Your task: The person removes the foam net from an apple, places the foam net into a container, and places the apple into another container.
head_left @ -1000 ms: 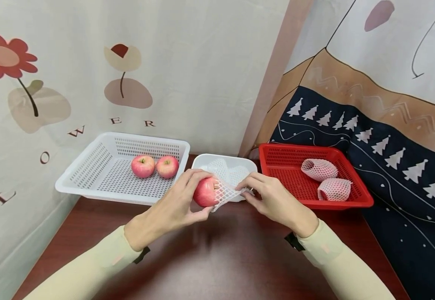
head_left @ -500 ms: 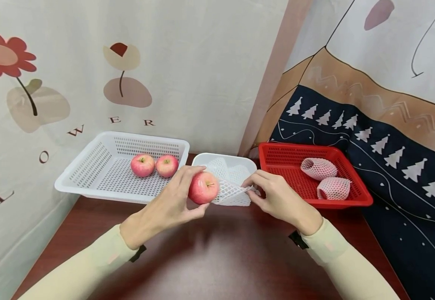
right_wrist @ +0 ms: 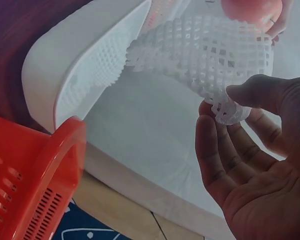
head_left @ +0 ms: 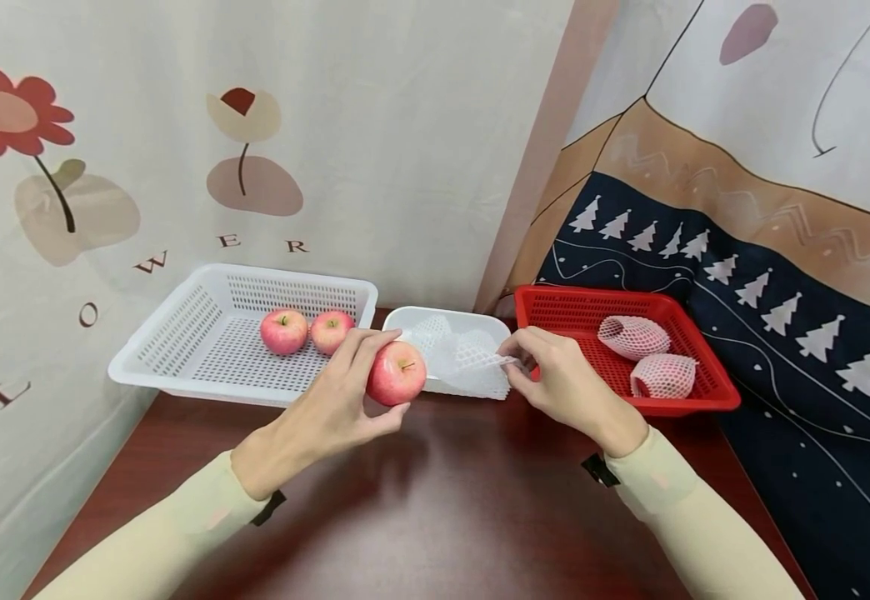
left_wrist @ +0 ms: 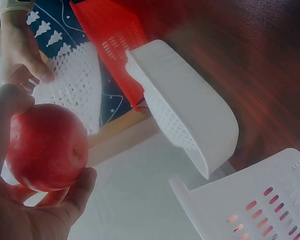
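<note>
My left hand (head_left: 337, 396) grips a bare red apple (head_left: 397, 373) around its side, held up over the table with the stem facing up. My right hand (head_left: 566, 383) pinches one end of a white foam net sleeve (right_wrist: 205, 55) between thumb and fingers. In the head view the net hangs flattened in front of the small white tray (head_left: 446, 313), apart from the apple. Further foam nets (head_left: 429, 332) lie inside that tray, partly hidden by the held one.
At left, a white slotted basket (head_left: 168, 358) holds two bare apples (head_left: 285, 332). A red basket (head_left: 712, 392) at right contains two apples in foam nets (head_left: 663, 377). All stand along the back of the dark wooden table (head_left: 435, 508), before printed curtains.
The foam net has come off the apple and moved right with the right hand. The apple, partly covered before, is now bare and slightly further left in the left hand.
</note>
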{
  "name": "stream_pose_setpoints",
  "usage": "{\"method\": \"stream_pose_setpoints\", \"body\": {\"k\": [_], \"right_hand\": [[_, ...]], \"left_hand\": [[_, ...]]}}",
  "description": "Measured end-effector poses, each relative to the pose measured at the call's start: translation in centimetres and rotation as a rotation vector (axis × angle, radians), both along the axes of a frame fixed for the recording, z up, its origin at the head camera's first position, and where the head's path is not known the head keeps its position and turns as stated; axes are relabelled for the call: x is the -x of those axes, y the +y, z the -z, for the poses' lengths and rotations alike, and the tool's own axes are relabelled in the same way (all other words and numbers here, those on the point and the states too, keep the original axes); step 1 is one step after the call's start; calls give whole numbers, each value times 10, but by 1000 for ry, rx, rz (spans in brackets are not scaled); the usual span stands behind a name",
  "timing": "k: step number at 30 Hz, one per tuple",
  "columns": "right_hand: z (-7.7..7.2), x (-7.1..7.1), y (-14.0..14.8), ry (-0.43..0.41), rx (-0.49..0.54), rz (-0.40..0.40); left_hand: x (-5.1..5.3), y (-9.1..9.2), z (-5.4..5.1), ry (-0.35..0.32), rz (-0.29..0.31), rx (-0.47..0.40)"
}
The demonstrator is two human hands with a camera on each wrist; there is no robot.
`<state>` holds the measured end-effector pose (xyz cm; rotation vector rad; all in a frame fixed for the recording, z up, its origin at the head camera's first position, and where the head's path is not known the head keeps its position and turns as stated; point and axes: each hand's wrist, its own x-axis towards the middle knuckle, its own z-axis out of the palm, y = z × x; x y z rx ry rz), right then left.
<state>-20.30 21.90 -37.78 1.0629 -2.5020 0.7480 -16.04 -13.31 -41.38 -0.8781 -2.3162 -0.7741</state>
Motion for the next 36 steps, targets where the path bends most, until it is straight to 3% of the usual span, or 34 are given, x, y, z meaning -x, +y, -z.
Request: {"method": "stream_pose_setpoints", "body": {"k": [13,20,29,36], "right_hand": [[2,13,-6,-3,32,110],[-3,28,-16,-67,42,199],[-10,44,-34,-100,13,291],[-7,55,-51,-152,-8,337]], "left_hand": [[0,-5,0,24,-3,-27],[-2,-9,0,-29,-24,-26],[0,-15,1,15,-21,-50],[1,-19,3,-20,-28,-50]]}}
